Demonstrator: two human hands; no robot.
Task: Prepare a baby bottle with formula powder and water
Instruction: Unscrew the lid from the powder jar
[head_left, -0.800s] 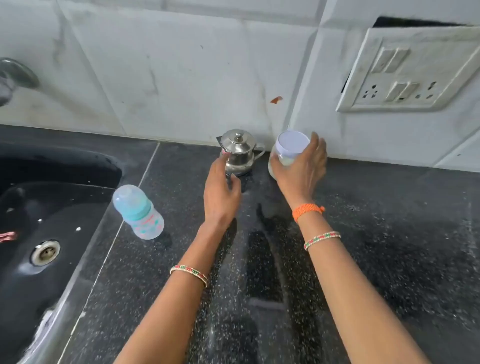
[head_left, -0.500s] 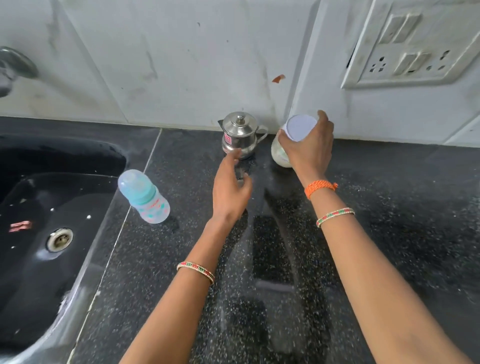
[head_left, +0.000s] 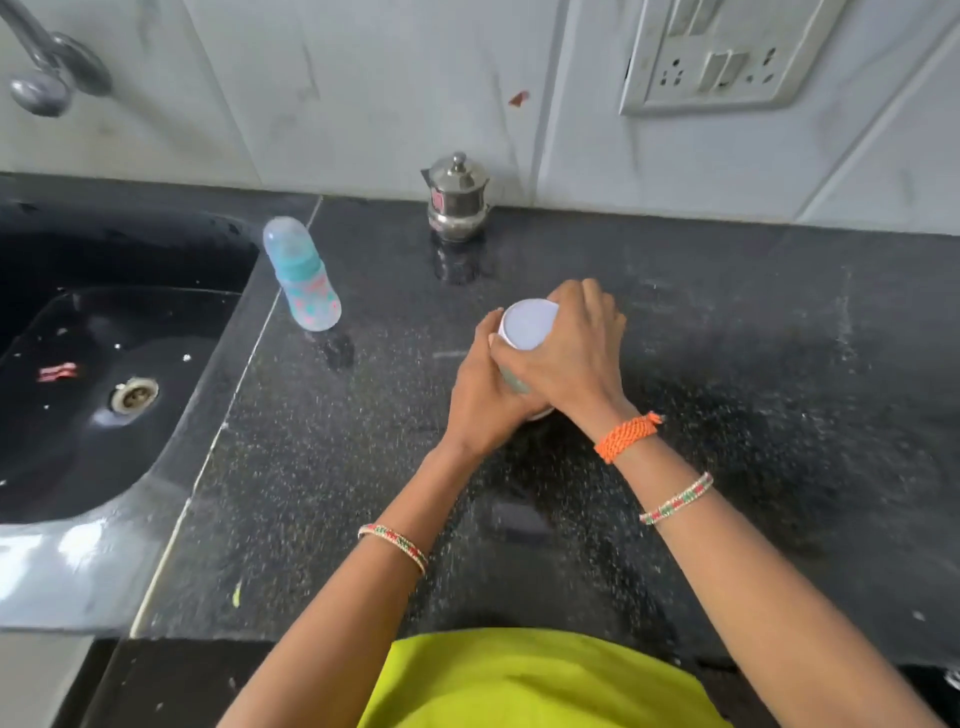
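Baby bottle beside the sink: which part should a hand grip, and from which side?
Grip the baby bottle round its clear patterned lower body, below the teal collar, probably coming from its right, counter side. It stands upright and capped near the sink edge, clear of other things; both hands are on the white-lidded jar.

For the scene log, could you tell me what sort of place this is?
Most likely a home kitchen: a dark granite countertop with a black sink and tap, and a tiled wall with a switch-and-socket plate.
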